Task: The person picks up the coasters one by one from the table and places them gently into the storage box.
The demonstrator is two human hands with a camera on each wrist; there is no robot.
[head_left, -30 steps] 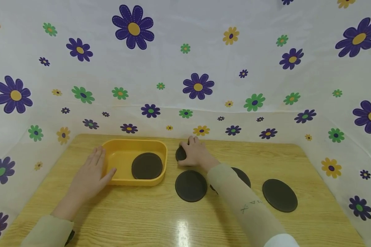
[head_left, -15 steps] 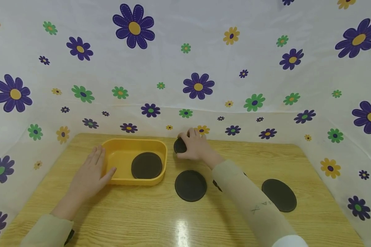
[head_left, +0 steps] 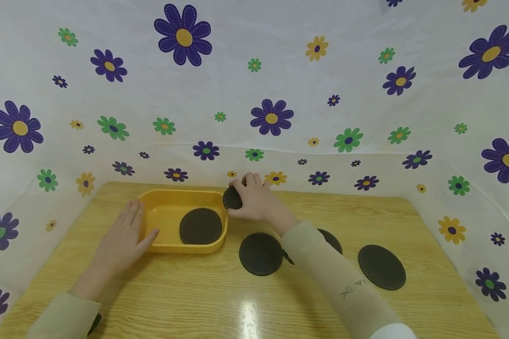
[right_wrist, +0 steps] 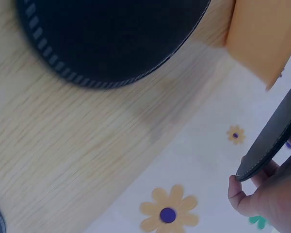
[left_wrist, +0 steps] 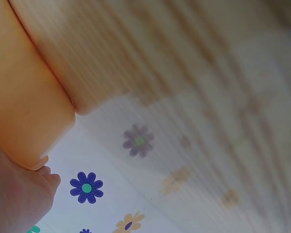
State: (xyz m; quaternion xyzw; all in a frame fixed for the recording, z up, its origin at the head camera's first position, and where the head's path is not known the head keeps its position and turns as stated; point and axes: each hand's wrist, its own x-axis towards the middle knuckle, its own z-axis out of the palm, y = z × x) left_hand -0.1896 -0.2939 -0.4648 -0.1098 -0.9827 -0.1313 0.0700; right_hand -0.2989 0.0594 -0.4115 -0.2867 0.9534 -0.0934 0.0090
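Observation:
My right hand (head_left: 256,200) grips a round black coaster (head_left: 232,198) by its edge, lifted off the table beside the right rim of the yellow tray (head_left: 186,250). In the right wrist view the held coaster (right_wrist: 274,133) is tilted and its stitched edge shows. My left hand (head_left: 120,240) rests with straight fingers against the tray's left side, thumb over the near rim. Inside the tray, toward its right end, lies another black coaster (head_left: 201,226). The left wrist view shows part of the left hand (left_wrist: 24,199) at the tray's outer wall (left_wrist: 29,92).
On the wooden table (head_left: 174,292), a black coaster (head_left: 260,254) lies right of the tray. Another coaster (head_left: 332,241) is partly hidden under the right forearm, and one more coaster (head_left: 381,267) lies farther right. A white flowered cloth (head_left: 233,84) stands behind and at both sides.
The right hand has raised the coaster from the table and carried it left to the tray's right rim. My left hand and the tray have stayed in place.

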